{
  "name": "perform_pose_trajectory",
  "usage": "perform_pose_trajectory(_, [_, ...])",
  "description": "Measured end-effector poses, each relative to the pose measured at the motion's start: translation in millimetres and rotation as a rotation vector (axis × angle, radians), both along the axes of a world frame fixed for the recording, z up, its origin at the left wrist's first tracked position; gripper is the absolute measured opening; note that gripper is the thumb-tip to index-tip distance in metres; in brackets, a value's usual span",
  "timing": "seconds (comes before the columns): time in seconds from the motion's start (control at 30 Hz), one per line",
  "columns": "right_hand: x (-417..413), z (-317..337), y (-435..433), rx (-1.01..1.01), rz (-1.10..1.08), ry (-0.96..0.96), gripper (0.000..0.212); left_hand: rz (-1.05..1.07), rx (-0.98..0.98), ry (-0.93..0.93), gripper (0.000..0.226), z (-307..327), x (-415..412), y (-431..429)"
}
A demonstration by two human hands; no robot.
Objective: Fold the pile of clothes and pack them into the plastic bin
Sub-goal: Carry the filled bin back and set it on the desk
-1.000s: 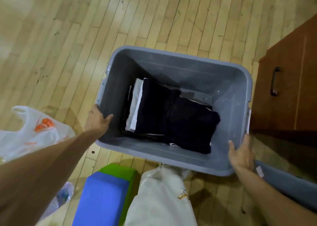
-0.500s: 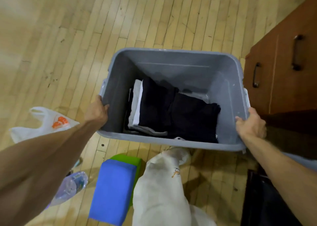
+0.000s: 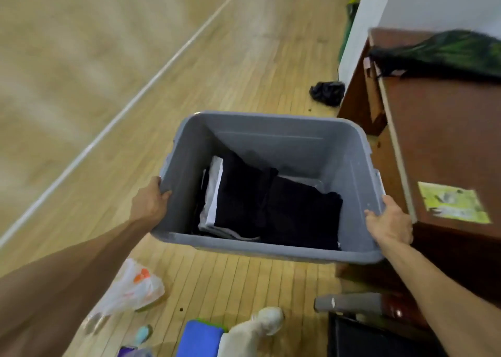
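Note:
The grey plastic bin [image 3: 271,140] is held up above the wooden floor in front of me. Inside lie folded black clothes [image 3: 273,207] on top of a folded white garment [image 3: 212,194]. My left hand [image 3: 149,203] grips the bin's left rim, fingers curled over the edge. My right hand [image 3: 390,221] grips the right rim near its handle. Dark green and black clothes [image 3: 444,56] lie on the brown cabinet at the upper right.
A brown wooden cabinet [image 3: 444,145] stands close on the right, with a green sticker [image 3: 455,202] on top. A white plastic bag [image 3: 130,289], a blue-and-green block [image 3: 200,337] and my shoe [image 3: 268,318] are on the floor below. A black bag [image 3: 326,92] lies beyond.
The bin has risen off the floor and swung toward the cabinet, both hands still gripping its rims. My view has lifted, showing the cabinet top and the clothes on it.

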State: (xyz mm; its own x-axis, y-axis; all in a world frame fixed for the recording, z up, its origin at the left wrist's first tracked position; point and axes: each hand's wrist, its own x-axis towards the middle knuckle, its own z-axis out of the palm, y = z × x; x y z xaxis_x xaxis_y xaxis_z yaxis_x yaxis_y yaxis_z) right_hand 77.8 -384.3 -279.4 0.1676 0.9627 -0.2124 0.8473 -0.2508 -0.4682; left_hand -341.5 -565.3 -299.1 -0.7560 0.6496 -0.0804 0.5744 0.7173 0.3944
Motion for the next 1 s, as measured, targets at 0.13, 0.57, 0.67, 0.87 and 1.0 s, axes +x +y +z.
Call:
perform_pose_trajectory(0.13, [17,94,7,0.119,0.012,0.053,0.041,-0.072,0.104,0.077,0.025,105,4,17])
perform_pose_trajectory(0.57, [108,193,92,0.213,-0.249,-0.013,0.041,-0.305,0.220,0.032,0.024,222,58,207])
perform_pose_trajectory(0.67, [117,199,124,0.202,-0.309,-0.045,0.038,-0.385,0.200,0.002,0.025,213,65,275])
perform_pose_trajectory(0.87, [130,192,169,0.137,-0.504,-0.079,0.039,-0.641,0.158,-0.061,0.029,211,86,424])
perform_pose_trajectory(1.0, [145,182,183,0.093,-0.636,-0.098,0.037,-0.786,0.129,-0.089,0.027,209,120,505])
